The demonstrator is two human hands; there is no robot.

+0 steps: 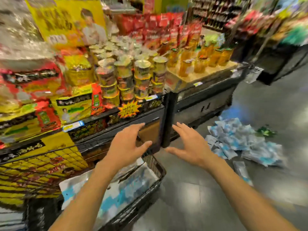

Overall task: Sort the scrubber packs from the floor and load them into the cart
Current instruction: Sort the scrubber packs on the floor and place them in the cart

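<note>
Several blue-and-white scrubber packs already lie in the black wire cart at 7 o'clock. A larger heap of packs waits on the floor at 3 o'clock. Left hand and right hand hover empty, fingers spread apart, touching nothing.

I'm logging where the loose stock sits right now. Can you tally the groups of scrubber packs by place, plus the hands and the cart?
Pile of packs on the floor: 1 (blurred, packs inside can't be counted)
Single pack apart from it: 1
Batch of packs in the cart: 1
Cart: 1
Empty hands, left and right: 2
Total: 6
</note>
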